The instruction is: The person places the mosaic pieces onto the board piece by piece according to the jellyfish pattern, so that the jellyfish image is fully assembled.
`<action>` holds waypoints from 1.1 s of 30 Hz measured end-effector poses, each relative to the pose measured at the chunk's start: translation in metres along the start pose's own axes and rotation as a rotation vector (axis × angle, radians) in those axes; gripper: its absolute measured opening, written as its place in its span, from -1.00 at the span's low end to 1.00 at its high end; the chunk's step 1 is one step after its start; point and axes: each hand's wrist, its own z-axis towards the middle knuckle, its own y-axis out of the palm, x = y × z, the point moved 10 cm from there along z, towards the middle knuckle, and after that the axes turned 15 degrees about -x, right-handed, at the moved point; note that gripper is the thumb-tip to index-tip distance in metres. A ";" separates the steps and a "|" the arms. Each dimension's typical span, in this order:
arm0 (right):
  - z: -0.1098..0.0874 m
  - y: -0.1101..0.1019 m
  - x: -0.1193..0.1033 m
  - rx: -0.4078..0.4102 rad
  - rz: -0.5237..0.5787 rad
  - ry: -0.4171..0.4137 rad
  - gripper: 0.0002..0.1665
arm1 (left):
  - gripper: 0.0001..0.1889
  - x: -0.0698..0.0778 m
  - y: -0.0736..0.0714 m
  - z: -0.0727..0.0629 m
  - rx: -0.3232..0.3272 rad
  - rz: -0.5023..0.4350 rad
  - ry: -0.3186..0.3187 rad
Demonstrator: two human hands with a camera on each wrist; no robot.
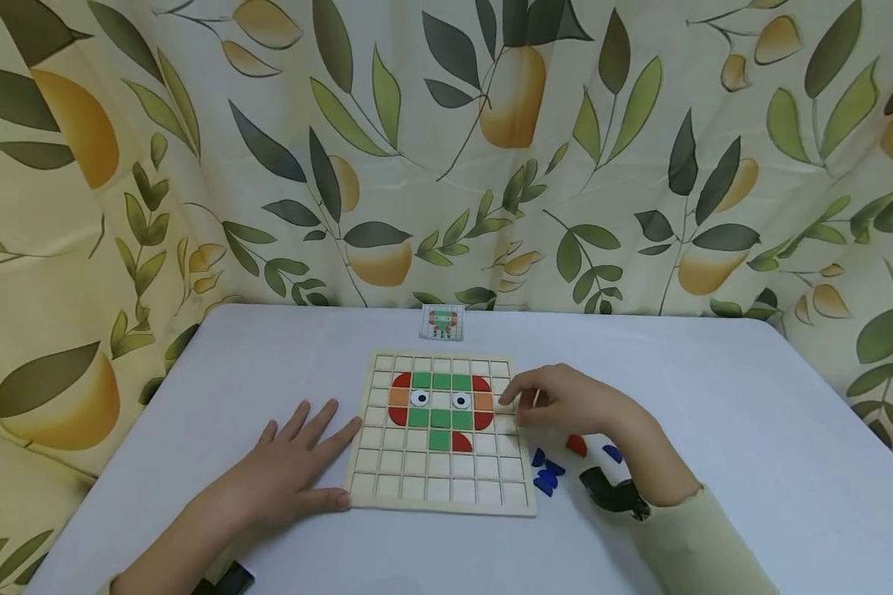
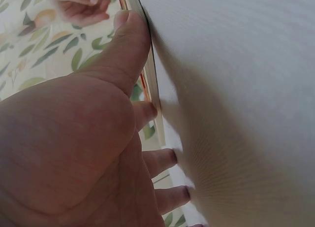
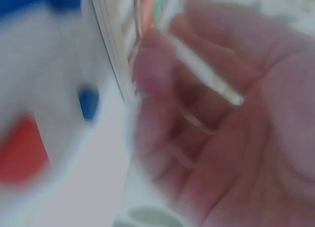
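A light wooden grid board (image 1: 442, 502) lies on the table with coloured pieces set in its squares: green squares (image 1: 441, 382), orange pieces, red quarter-rounds (image 1: 462, 443) and two white eye pieces (image 1: 419, 398). My left hand (image 1: 290, 467) rests spread at the board's left side, thumb at its lower left corner; the left wrist view shows the thumb (image 2: 132, 35) against the board's edge. Over the board's right edge hovers my right hand (image 1: 565, 405), fingers loosely bent. No piece shows between its fingers (image 3: 155, 64) in the blurred right wrist view.
Several blue pieces (image 1: 547, 479) lie right of the board, near a red piece (image 1: 576, 445) and another blue piece (image 1: 612, 453) beneath the right forearm. A small picture card (image 1: 442, 322) stands at the table's back edge, before a leaf-patterned curtain (image 1: 432, 207).
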 end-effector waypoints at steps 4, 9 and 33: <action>-0.017 -0.004 0.027 -0.023 -0.011 0.194 -0.74 | -0.03 -0.002 0.004 0.000 -0.010 -0.009 -0.005; -0.033 0.001 0.051 -0.053 -0.039 0.360 -0.63 | -0.02 -0.001 0.006 0.000 -0.011 -0.018 -0.003; -0.024 0.005 0.056 -0.036 -0.021 0.404 -0.70 | -0.03 -0.001 0.003 -0.001 0.013 -0.028 0.014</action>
